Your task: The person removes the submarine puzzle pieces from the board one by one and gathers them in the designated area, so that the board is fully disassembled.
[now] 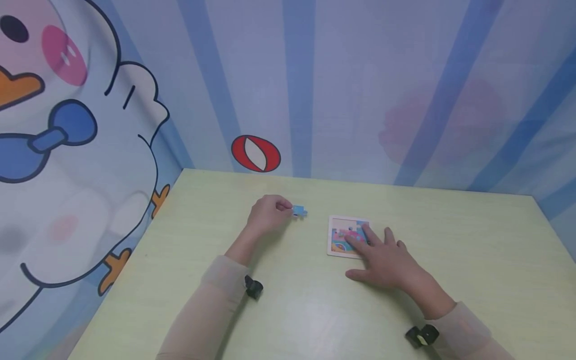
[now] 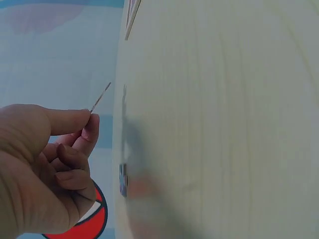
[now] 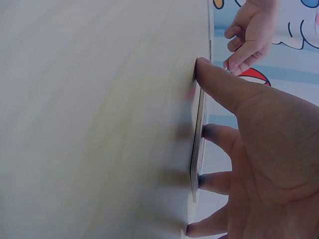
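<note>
My left hand (image 1: 269,215) pinches a thin light-blue jigsaw piece (image 1: 299,210) between thumb and index finger, its other fingers curled. The left wrist view shows that piece (image 2: 101,96) edge-on, raised above the table. To its right lies a small square jigsaw puzzle board (image 1: 330,237) with a pale rim, a colourful picture partly filled in, and a bare patch near the top. My right hand (image 1: 389,260) is spread over the board's right side, fingertips touching it and the thumb on the table. Those fingers hide part of the picture.
A small stack of flat pieces (image 2: 123,180) lies on the table below the left hand in the left wrist view. The pale wooden table (image 1: 288,310) ends at a striped blue backdrop (image 1: 351,100). A large cartoon bird (image 1: 90,200) is printed at left.
</note>
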Available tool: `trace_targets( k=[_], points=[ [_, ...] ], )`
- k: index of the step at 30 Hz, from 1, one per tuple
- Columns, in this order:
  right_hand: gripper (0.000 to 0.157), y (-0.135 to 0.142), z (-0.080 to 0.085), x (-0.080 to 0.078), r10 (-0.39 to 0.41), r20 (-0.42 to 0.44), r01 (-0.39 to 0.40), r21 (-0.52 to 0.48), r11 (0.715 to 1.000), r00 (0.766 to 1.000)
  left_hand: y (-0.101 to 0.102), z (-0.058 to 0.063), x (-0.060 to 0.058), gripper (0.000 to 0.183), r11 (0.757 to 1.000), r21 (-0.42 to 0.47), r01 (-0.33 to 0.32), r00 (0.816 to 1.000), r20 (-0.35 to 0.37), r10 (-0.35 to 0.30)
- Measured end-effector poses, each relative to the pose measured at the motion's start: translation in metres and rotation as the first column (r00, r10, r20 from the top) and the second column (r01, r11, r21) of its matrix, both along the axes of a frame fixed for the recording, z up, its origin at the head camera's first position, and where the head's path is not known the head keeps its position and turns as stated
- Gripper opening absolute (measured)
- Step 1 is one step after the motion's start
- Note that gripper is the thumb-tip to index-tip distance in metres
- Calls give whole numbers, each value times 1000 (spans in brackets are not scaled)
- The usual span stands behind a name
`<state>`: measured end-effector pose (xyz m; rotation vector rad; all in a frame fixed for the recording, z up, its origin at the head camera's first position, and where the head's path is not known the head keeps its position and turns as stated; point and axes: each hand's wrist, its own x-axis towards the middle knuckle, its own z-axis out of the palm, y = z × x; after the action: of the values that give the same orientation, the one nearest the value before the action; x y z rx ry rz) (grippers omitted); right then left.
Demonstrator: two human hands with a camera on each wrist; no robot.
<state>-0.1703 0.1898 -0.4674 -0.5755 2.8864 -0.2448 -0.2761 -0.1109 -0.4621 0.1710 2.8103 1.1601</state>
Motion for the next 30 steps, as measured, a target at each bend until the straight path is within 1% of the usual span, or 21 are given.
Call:
trace_targets(
  k=[4, 9, 16, 23, 30],
  points=[
    [88, 0, 0, 0, -1, -3, 1, -3, 1000, 1000, -9, 0, -2, 15, 1000, -9, -30, 1000, 3, 30],
    [88, 1, -1, 1, 0, -5, 0, -9, 1000, 1000, -15, -2, -3, 15, 998, -26, -53, 998, 13, 54],
    [88, 1, -1, 1, -4, -3, 4, -8, 1000, 1000, -18, -5, -4, 14, 997, -50, -55, 998, 10, 55],
    [87, 0, 2, 1, -2, 3, 2, -8, 1000, 1000, -19, -6, -4, 14, 994, -95, -56, 998, -2, 56],
    [87, 1, 1, 0, -5, 8, 5, 2, 1000, 1000, -19, -7, -5, 16, 991, -113, -72, 997, -3, 72]
  ],
)
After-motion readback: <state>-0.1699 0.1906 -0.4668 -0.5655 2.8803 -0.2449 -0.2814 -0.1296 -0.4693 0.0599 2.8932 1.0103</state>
